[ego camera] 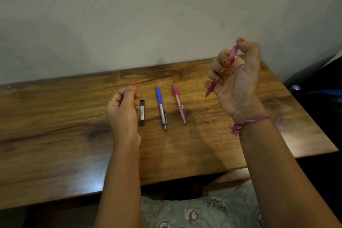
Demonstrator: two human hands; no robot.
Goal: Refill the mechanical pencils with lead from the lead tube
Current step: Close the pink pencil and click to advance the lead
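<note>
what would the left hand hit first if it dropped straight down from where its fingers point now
Probably the black lead tube lying on the wooden table, beside the left hand; depth is unclear, so it might land on bare wood instead.

Brown wood-grain tabletop (pixel 55 120): dark knots and streaks run along its length; glossy sheen at the near left. Its far edge sits against a plain off-white plaster wall (pixel 148 15), with faint scuffs on the wall's upper right. Below the near edge, pale green fabric with a floral print (pixel 194 211) fills the bottom centre. A lower wooden surface (pixel 233 175) shows just under the tabletop's near right corner. At the right edge, a dark object with a blue part (pixel 322 98); shape unclear. Pink thread bracelet (pixel 248 122) with frayed ends, tied around a wrist. Thin gold ring (pixel 112 99) on a finger.
</note>
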